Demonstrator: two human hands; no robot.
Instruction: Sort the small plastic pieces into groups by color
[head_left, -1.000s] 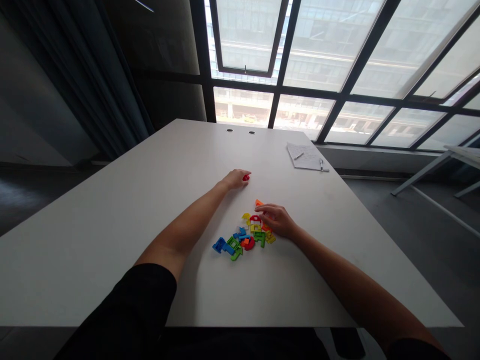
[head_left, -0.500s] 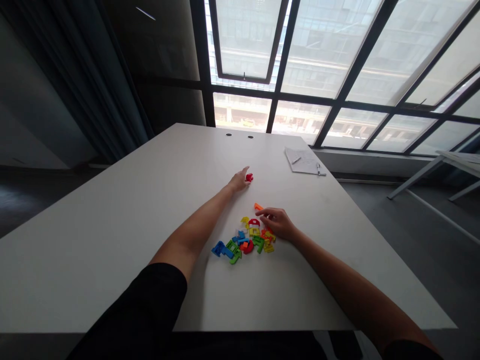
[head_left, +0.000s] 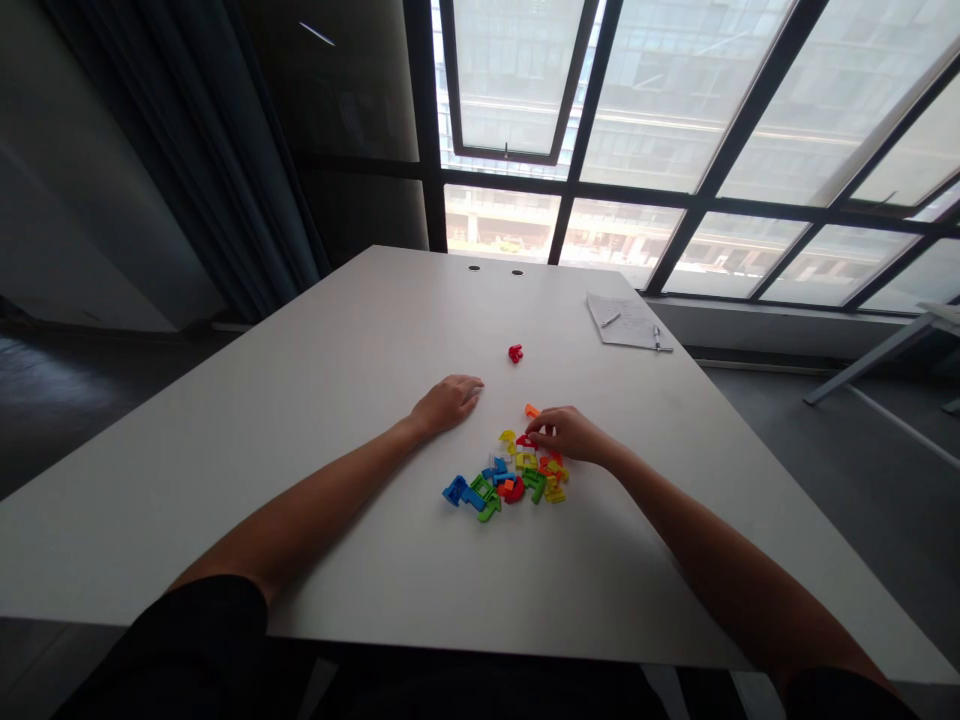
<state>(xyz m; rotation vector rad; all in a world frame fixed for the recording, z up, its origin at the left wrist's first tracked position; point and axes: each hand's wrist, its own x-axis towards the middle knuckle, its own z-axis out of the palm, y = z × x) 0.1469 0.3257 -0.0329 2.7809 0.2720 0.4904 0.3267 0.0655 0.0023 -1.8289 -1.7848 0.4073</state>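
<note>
My left hand (head_left: pixel 450 402) lies low on the white table (head_left: pixel 360 350), left of the pile, fingers stretched out and holding nothing that I can make out. Beyond it a small red plastic piece (head_left: pixel 515 354) stands by itself. My right hand (head_left: pixel 571 434) is at the back right of a loose pile of plastic pieces, its bent fingers and thumb pinching at a red plastic piece (head_left: pixel 526 441). An orange piece (head_left: pixel 531 411) lies just behind those fingers. Around the pile are yellow pieces (head_left: pixel 526 461), blue pieces (head_left: pixel 455 490) and green pieces (head_left: pixel 535 484).
Sheets of paper (head_left: pixel 622 325) with pens on them lie near the right edge of the table. Two round dark cable holes (head_left: pixel 517 272) sit at the far end. Windows rise behind the table, and a curtain (head_left: pixel 187 170) hangs on the left.
My left hand has let go of the red piece and drawn back toward me and left. My right hand's fingers have moved from the orange piece down to the red one in the pile.
</note>
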